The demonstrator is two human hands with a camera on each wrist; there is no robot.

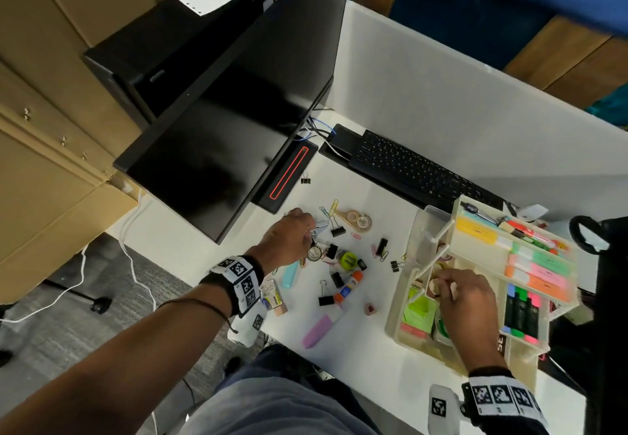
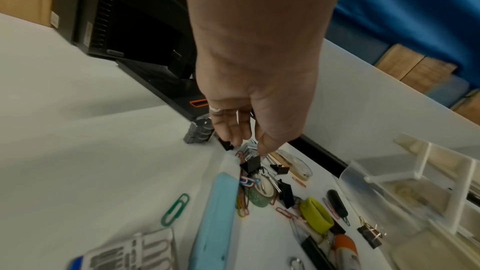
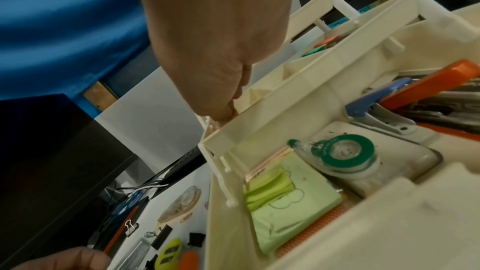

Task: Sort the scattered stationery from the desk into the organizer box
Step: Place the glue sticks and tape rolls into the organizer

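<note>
The left hand (image 1: 289,235) was reached down into the scattered stationery on the white desk (image 1: 367,349), its fingers (image 2: 235,128) extended towards a black binder clip (image 2: 250,164); whether anything was gripped could not be told. The right hand (image 1: 465,302) was lowered into a small tray compartment of the cream organizer box (image 1: 396,315) at the right, fingertips bunched on a small pale item that could not be identified. A glue stick (image 1: 348,285), a yellow-green sharpener (image 1: 348,260) and a correction tape dispenser (image 1: 356,220) were left on the desk.
</note>
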